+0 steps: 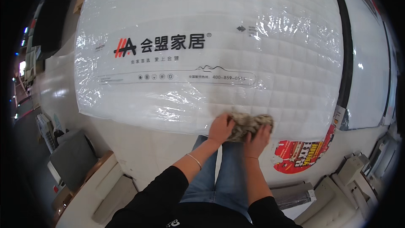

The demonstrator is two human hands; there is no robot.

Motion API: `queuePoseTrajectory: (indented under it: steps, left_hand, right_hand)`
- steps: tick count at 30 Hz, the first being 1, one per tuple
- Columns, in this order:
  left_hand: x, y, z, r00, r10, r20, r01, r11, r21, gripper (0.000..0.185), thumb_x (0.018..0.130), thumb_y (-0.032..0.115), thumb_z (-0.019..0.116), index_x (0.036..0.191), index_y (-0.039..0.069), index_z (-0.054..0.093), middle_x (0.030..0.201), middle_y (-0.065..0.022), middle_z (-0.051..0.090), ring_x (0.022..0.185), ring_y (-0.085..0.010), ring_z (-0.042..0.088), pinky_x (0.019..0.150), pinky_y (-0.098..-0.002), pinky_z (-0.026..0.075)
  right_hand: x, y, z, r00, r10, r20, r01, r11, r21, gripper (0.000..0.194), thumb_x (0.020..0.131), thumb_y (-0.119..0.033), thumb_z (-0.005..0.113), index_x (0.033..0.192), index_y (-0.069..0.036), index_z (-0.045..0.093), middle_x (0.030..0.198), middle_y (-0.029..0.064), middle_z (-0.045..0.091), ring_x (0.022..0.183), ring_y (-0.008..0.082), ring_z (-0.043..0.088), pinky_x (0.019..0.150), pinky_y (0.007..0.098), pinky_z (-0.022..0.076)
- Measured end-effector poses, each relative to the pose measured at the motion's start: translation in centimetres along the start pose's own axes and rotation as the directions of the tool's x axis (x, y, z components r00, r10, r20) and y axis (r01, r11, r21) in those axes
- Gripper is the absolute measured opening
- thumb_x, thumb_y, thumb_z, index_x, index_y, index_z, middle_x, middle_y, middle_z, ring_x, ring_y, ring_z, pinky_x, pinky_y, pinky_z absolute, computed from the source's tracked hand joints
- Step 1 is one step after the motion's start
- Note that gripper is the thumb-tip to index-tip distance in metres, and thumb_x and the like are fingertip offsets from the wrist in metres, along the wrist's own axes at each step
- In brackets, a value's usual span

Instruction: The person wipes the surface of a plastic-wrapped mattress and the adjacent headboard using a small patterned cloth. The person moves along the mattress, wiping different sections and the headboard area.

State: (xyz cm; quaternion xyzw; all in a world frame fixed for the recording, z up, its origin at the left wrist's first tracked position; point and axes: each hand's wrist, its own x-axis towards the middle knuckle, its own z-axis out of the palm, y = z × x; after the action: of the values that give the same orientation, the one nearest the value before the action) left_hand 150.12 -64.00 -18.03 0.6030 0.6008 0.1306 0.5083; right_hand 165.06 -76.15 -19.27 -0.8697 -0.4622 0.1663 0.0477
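A white quilted mattress (177,101) in clear, shiny plastic wrap with printed writing lies flat before me. At its near edge, a crumpled mottled brown and beige cloth (245,125) rests on the plastic. My left hand (221,128) grips the cloth's left end, with the fingers curled into its folds. On the cloth's right part is my right hand (259,139), its fingers bent over the fabric and its thumb towards the left. The undersides of the cloth and the fingertips are partly hidden.
A red round floor sticker (297,161) lies by the mattress's near right corner. Another wrapped mattress (368,69) stands to the right beyond a dark edge. Behind me are upholstered furniture pieces on both sides, including a grey cushion (74,158) at the left.
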Motion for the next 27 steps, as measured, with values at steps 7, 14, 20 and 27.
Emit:
queuePoseTrajectory:
  steps: [7,14,20,27]
  left_hand:
    - [0.4,1.4,0.0,0.988,-0.154,0.028,0.156,0.978,-0.139,0.046,0.102,0.045,0.058,0.097,-0.001,0.058,0.098,-0.0251,0.062,0.090,-0.0440,0.060,0.080,-0.0495,0.047]
    - [0.8,3.8,0.6,0.966,-0.256,0.016,0.256,0.967,0.008,0.056,0.091,0.036,0.070,0.131,0.002,0.050,0.119,-0.0271,0.063,0.112,-0.0464,0.060,0.094,-0.0499,0.050]
    - [2.9,4.7,1.6,0.974,-0.161,-0.157,0.153,0.986,-0.062,0.064,0.092,0.011,0.063,0.151,0.011,0.039,0.117,-0.0274,0.063,0.107,-0.0469,0.061,0.091,-0.0525,0.051]
    - [1.7,1.3,1.2,0.993,0.118,-0.014,-0.118,0.977,-0.178,0.041,0.089,0.002,0.061,0.126,0.018,0.069,0.121,-0.0155,0.056,0.111,-0.0320,0.058,0.095,-0.0395,0.050]
  right_hand:
    - [0.7,-1.7,-3.1,0.996,-0.078,-0.042,0.086,0.968,0.236,0.071,0.093,-0.017,0.067,0.154,0.003,0.036,0.163,0.0285,0.025,0.149,0.0427,0.028,0.121,0.0516,0.0238]
    - [3.3,-0.1,-2.3,0.940,0.338,-0.047,-0.271,0.823,0.500,0.071,0.098,-0.011,0.063,0.159,-0.004,0.029,0.128,0.0194,0.050,0.118,0.0319,0.055,0.094,0.0400,0.0503]
    - [5.5,1.2,-4.7,0.992,0.112,0.050,-0.123,0.918,0.378,0.069,0.095,-0.008,0.063,0.157,-0.004,0.033,0.104,0.0123,0.056,0.086,0.0254,0.062,0.077,0.0392,0.0525]
    - [4.9,4.0,-4.0,0.935,0.337,0.111,-0.347,0.806,0.479,0.024,0.093,-0.012,0.067,0.103,-0.001,0.048,0.089,0.0084,0.054,0.077,0.0223,0.057,0.072,0.0365,0.0494]
